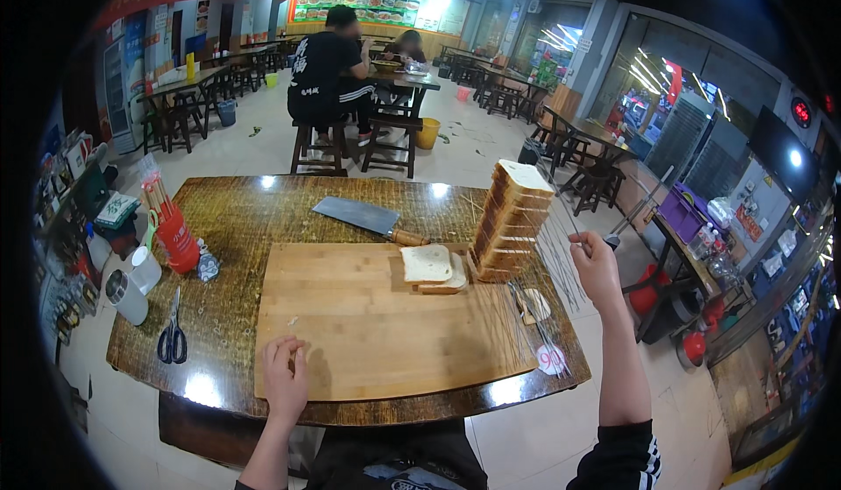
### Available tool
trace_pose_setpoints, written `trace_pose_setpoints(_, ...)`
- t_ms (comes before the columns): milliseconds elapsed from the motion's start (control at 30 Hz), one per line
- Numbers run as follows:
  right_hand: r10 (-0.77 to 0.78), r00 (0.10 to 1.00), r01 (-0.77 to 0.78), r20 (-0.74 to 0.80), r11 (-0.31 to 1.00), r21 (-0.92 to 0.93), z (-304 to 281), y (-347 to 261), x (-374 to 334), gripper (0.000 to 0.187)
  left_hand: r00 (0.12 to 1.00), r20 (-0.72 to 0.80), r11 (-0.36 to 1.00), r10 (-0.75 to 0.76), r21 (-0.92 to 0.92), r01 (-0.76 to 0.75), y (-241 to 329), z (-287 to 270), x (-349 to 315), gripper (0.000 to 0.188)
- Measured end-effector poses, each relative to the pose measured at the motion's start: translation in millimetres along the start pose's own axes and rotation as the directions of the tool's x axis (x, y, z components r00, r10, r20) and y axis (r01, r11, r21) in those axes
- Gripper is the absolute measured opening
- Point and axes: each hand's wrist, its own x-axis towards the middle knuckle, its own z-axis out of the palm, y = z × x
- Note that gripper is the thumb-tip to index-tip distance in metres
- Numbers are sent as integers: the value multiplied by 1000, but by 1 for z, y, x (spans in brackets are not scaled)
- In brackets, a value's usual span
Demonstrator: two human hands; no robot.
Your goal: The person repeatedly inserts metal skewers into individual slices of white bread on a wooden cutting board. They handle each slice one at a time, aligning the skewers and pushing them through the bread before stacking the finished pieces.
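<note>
My right hand [597, 267] is raised beyond the table's right edge, its fingers pinched on a thin metal skewer [574, 214]. More thin skewers fan out beside it; how many it holds I cannot tell. My left hand [286, 373] hovers at or rests on the near left edge of the wooden cutting board [368, 332], fingers loosely bent and holding nothing. A tall stack of sliced bread [511, 223] stands at the board's far right. Two loose bread slices [427, 265] lie left of it. Metal skewers [519, 332] and a small bread piece [533, 306] lie at the right edge.
A cleaver [357, 216] lies behind the board. On the left are scissors [173, 337], a red chopstick holder [178, 243] and a white cup [128, 297]. A seated person [326, 78] and another diner are at a table ahead. A side table with a purple crate [685, 212] stands right.
</note>
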Motion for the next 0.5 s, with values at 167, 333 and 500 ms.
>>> trace_pose_setpoints(167, -13, 999, 9, -29, 993, -122, -4, -15, -10, 26, 999, 39, 997, 36, 60, -38, 3, 2, 5, 16)
trace_pose_setpoints(333, -78, 964, 89, -255, 996, 30, -8, 4, -30, 26, 921, 317, 960, 226, 89, -266, 38, 27, 48, 33)
trace_pose_setpoints(500, 125, 909, -34, -397, 973, 228, -24, -20, -135, 20, 682, 541, 823, 491, -31, -568, 83, 119, 120, 65)
